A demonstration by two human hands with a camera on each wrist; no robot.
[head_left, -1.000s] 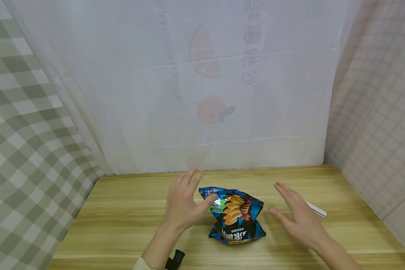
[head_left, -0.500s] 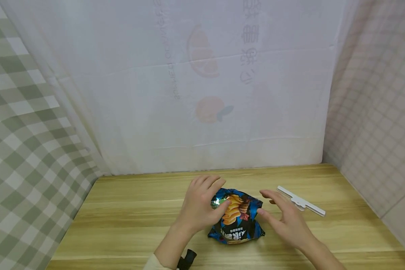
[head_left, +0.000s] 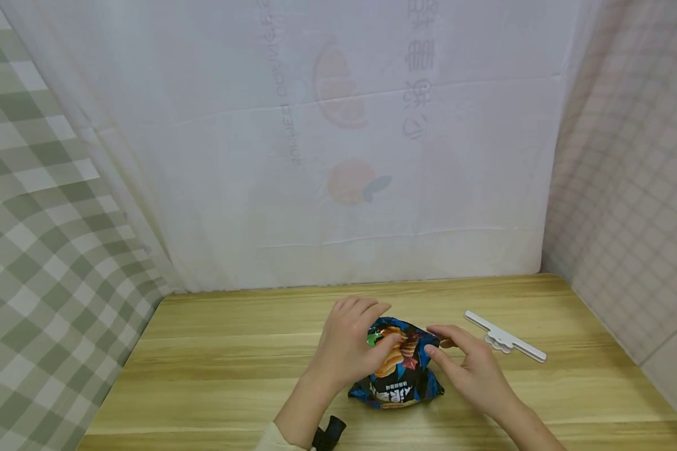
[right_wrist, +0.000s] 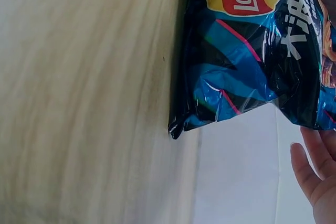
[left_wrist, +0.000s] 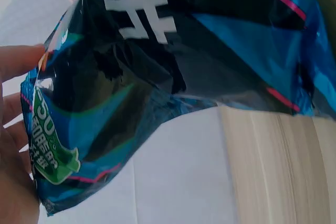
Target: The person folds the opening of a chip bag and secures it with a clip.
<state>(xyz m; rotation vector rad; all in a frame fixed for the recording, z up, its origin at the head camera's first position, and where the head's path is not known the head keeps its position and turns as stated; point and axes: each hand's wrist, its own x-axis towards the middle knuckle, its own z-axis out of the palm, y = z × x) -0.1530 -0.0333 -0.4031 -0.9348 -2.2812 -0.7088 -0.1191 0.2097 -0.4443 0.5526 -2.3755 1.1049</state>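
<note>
A blue and black Lay's chip bag [head_left: 393, 383] stands on the wooden table, its printed front facing me with the lettering upside down. My left hand [head_left: 351, 343] holds its upper left corner, thumb across the front and fingers behind. In the left wrist view, the fingers [left_wrist: 13, 108] are partly hidden by the bag [left_wrist: 210, 51]. At the upper right corner, my right hand [head_left: 474, 369] pinches the bag between thumb and fingers. The right wrist view shows the red and yellow logo on the bag [right_wrist: 236, 77], with fingers [right_wrist: 315, 150] at its far corner.
A white bag clip [head_left: 504, 336] lies on the table [head_left: 214, 376], behind and right of my right hand. White cloth [head_left: 231, 188] hangs at the table's back edge. Checked cloths flank both sides. A small black device [head_left: 330, 433] sits by my left wrist.
Both hands have come in from either side to the bag's upper corners, the left moving right and the right moving left. The white clip is now uncovered. The bag has barely moved.
</note>
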